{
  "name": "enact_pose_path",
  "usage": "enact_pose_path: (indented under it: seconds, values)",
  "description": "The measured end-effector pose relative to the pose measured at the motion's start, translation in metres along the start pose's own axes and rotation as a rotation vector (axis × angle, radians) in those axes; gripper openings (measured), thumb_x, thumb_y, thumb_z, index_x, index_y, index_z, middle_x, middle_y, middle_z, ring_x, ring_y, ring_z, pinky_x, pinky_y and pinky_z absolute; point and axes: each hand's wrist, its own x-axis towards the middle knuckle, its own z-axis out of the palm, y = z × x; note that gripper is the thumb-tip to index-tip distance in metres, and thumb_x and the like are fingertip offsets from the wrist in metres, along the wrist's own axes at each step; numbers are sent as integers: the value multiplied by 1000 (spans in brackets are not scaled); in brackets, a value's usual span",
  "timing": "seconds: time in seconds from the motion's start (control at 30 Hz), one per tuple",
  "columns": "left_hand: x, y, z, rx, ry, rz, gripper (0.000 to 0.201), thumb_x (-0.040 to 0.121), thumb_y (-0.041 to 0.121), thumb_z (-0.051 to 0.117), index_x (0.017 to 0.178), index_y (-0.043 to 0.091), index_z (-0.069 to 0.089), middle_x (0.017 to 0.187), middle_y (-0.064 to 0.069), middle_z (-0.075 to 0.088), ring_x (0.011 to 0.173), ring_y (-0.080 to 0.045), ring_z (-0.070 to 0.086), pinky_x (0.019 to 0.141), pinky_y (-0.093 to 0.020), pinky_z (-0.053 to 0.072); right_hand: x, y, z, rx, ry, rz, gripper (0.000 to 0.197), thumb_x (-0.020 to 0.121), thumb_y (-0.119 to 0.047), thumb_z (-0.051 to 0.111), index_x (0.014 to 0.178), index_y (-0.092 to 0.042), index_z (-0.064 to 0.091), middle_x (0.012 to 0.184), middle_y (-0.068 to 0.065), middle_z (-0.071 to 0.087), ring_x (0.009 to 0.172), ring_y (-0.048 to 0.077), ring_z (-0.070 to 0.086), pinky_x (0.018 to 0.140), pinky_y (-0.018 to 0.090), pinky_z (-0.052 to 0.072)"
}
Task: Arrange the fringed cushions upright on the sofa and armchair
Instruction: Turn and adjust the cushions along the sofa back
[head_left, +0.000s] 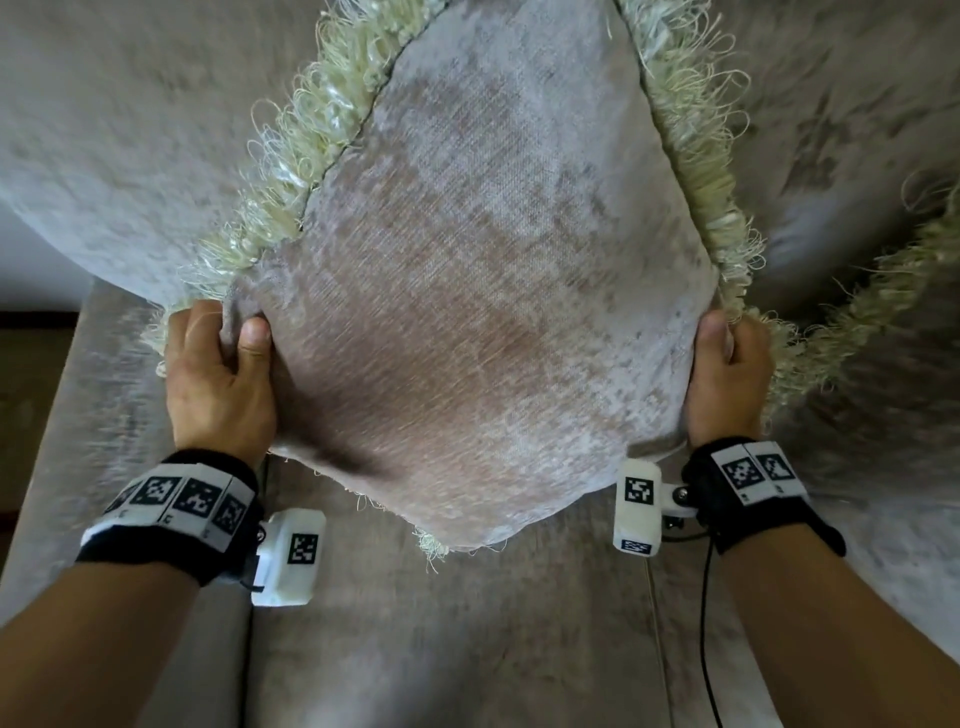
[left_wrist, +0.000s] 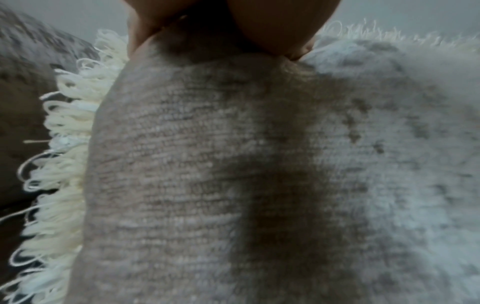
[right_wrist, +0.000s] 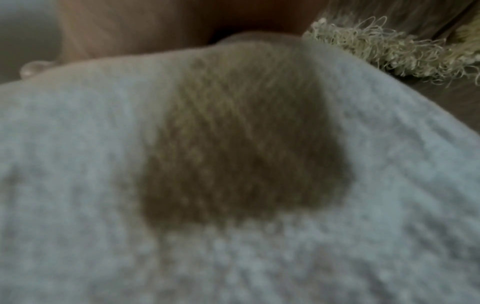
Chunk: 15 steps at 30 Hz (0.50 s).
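Note:
A beige chenille cushion (head_left: 478, 291) with cream fringe fills the middle of the head view, tilted against the backrest above the seat. My left hand (head_left: 223, 358) grips its left corner, thumb on the front and fingers behind. My right hand (head_left: 727, 374) grips the right corner the same way. In the left wrist view the cushion (left_wrist: 182, 164) fills the frame, with its fringe (left_wrist: 59, 164) at the left edge. In the right wrist view the cushion (right_wrist: 233, 164) is blurred and very close. A second fringed cushion (head_left: 883, 312) lies at the right, partly hidden.
The beige backrest (head_left: 130, 130) of the seat rises behind the cushion. The seat (head_left: 467, 623) spreads below it. The left armrest edge (head_left: 47, 441) borders a dark floor strip at far left. A cable (head_left: 706, 623) hangs from my right wrist.

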Motion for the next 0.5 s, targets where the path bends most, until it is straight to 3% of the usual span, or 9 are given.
enact_pose_path:
  seconds: [0.07, 0.13, 0.27, 0.4, 0.5]
  values:
    - [-1, 1, -1, 25, 0, -18, 57, 93, 57, 38, 106, 4, 53, 115, -22, 53, 103, -39, 54, 87, -45, 41, -1, 0, -4, -10, -8, 43, 66, 79, -71, 42, 90, -7, 50, 112, 6, 46, 100, 16, 44, 83, 26, 36]
    - [-2, 5, -3, 47, 5, -38, 50, 97, 52, 42, 107, 5, 53, 119, -22, 52, 108, -39, 53, 90, -47, 41, -3, -1, -8, -2, -10, 60, 63, 80, -71, 43, 90, -9, 50, 113, 7, 46, 94, 14, 45, 82, 27, 38]
    - [-3, 21, -10, 54, 55, -87, 41, 102, 45, 52, 119, 9, 58, 130, -19, 53, 111, -36, 55, 91, -43, 42, -8, -4, -18, 5, 34, 100, 61, 83, -74, 42, 92, -14, 51, 113, 17, 53, 89, 15, 48, 78, 27, 44]
    - [-11, 40, -18, 12, 102, -39, 36, 98, 46, 56, 119, 18, 61, 134, -16, 53, 119, -32, 55, 96, -44, 44, -20, -18, -38, 38, 81, 178, 56, 88, -77, 49, 97, -22, 54, 116, 11, 64, 97, 20, 58, 81, 31, 46]
    - [-17, 61, -27, -26, 97, 29, 34, 97, 44, 57, 119, 18, 61, 134, -17, 52, 121, -33, 53, 99, -46, 44, -28, -35, -62, 13, 148, 203, 78, 66, -99, 41, 91, -27, 56, 111, 9, 67, 99, 22, 59, 85, 34, 47]
